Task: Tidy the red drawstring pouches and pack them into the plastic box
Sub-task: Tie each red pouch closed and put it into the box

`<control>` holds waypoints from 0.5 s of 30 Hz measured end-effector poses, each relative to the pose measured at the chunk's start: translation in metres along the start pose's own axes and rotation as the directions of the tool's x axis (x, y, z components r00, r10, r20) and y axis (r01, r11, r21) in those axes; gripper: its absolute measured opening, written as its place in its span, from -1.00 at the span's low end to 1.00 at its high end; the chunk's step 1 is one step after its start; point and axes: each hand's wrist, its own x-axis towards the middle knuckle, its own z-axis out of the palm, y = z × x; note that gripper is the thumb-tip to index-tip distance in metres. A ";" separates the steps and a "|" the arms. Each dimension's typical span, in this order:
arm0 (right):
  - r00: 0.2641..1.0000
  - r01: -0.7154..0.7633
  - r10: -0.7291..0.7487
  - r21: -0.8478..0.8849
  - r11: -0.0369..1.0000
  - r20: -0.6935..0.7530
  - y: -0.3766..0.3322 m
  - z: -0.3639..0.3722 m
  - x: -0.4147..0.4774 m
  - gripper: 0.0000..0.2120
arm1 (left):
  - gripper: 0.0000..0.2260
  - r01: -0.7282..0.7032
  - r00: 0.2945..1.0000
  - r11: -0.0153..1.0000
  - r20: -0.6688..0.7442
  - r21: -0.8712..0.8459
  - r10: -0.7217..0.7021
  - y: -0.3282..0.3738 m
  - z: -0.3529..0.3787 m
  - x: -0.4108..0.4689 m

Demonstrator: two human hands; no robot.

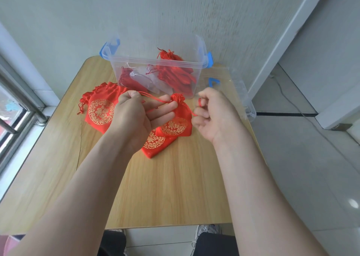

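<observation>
A small red drawstring pouch (176,122) with a gold round emblem hangs between my hands, its neck gathered tight. My left hand (134,113) pinches the red cord on the pouch's left side, with the other fingers stretched out under the neck. My right hand (212,112) is curled round the cord on the right side. Another red pouch (153,143) lies flat on the table under it. A larger heap of red pouches (100,107) lies to the left. The clear plastic box (155,67) with blue latches stands behind and holds several red pouches.
The box's clear lid (239,92) with a blue latch lies at the table's right edge. The wooden table (155,187) ends close to my knees. A window frame is on the left, a wall behind, tiled floor to the right.
</observation>
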 end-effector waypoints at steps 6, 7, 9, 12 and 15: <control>0.988 0.154 -0.108 -0.611 0.777 0.112 0.011 0.001 -0.004 -0.83 | -0.88 -0.009 0.995 0.983 0.102 0.184 -0.010 0.000 -0.006 0.008; 0.982 0.187 -0.135 -0.591 0.784 0.131 0.012 0.002 -0.004 -0.84 | -0.88 -0.044 0.990 0.981 0.142 0.188 0.017 0.000 -0.006 0.006; 0.960 0.279 -0.233 -0.498 0.821 0.153 0.011 0.007 -0.004 -0.93 | -0.90 -0.135 0.974 0.976 0.204 0.173 0.099 0.001 -0.003 0.002; 0.931 0.366 -0.328 -0.463 0.808 0.162 0.009 0.009 -0.004 -0.91 | -0.93 -0.211 0.963 0.951 0.213 0.226 0.164 0.001 -0.005 0.005; 0.952 0.297 -0.274 -0.646 0.703 0.140 0.015 0.002 -0.001 -0.93 | -0.89 -0.170 0.985 0.839 0.113 0.517 0.130 -0.004 -0.014 0.017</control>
